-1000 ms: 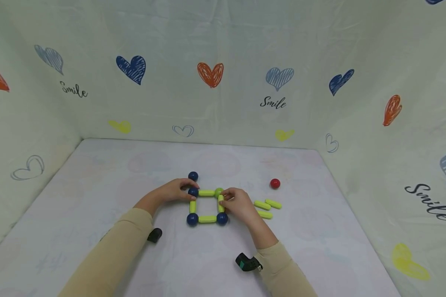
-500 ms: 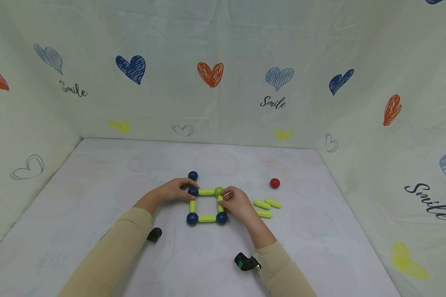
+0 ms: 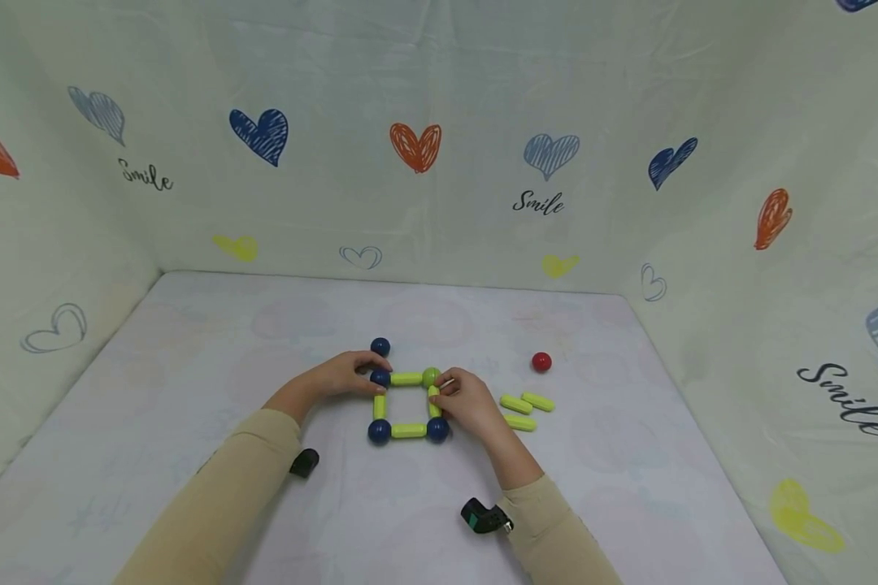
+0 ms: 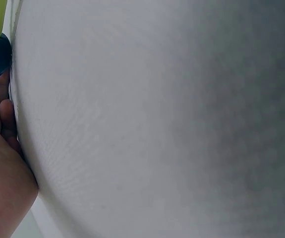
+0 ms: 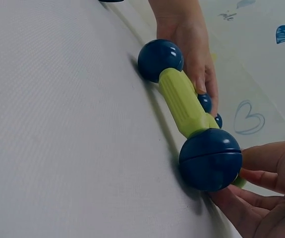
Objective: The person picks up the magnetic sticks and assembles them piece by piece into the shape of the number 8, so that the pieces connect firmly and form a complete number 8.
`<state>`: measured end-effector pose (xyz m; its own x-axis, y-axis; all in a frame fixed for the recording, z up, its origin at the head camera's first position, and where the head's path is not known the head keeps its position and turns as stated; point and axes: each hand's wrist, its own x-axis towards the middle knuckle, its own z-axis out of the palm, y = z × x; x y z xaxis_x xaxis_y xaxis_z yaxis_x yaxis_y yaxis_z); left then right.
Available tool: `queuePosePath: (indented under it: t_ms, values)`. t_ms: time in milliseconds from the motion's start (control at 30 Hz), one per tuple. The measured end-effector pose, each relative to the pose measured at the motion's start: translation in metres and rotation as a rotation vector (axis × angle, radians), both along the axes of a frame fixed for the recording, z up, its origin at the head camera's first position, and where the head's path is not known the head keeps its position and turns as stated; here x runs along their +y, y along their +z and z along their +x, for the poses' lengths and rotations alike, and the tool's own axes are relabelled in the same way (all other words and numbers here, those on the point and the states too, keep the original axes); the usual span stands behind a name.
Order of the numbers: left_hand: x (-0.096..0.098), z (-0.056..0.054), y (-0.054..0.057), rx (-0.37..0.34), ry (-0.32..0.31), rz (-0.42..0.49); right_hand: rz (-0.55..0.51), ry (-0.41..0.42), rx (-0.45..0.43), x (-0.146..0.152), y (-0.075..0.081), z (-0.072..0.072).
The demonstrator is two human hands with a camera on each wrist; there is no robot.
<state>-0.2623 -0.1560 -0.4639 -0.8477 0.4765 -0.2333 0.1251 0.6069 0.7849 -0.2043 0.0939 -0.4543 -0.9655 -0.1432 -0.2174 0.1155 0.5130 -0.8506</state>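
A square of yellow-green rods and balls lies on the table. Its back-left corner is a blue ball (image 3: 380, 378), which my left hand (image 3: 340, 375) grips between thumb and fingers. My right hand (image 3: 470, 400) pinches the right-side rod (image 3: 434, 393) just below the green ball (image 3: 431, 376) at the back-right corner. Blue balls form both front corners, joined by the front rod (image 3: 409, 431). From the right wrist, the front-right blue ball (image 5: 210, 161) hides part of the pinched rod. The left wrist view catches only the edge of the left hand (image 4: 6, 173) beside a blue ball.
Behind the left hand sits another blue ball (image 3: 380, 347). Several loose yellow-green rods (image 3: 515, 404) lie to the right of the right hand, with a red ball (image 3: 541, 362) farther back. A cloth printed with hearts surrounds the table (image 3: 278, 305) at the back and sides.
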Motion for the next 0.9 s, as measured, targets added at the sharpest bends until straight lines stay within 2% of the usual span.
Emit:
queuePosePath:
  t_ms: [200, 333, 633, 900]
  values:
    - [0.000, 0.001, 0.001, -0.008, 0.014, -0.014, -0.039, 0.013, 0.013, 0.003, 0.000, 0.001]
    - [0.000, 0.002, 0.002, -0.018, 0.015, -0.010, -0.023, 0.001, 0.021, 0.009, 0.004, 0.003]
    - [-0.004, 0.000, 0.002, -0.023, -0.028, -0.031, 0.057, -0.013, 0.073, 0.028, 0.012, 0.014]
    - [-0.004, -0.002, 0.002, -0.026, -0.069, -0.047, 0.073, -0.064, 0.085, 0.043, 0.015, 0.029]
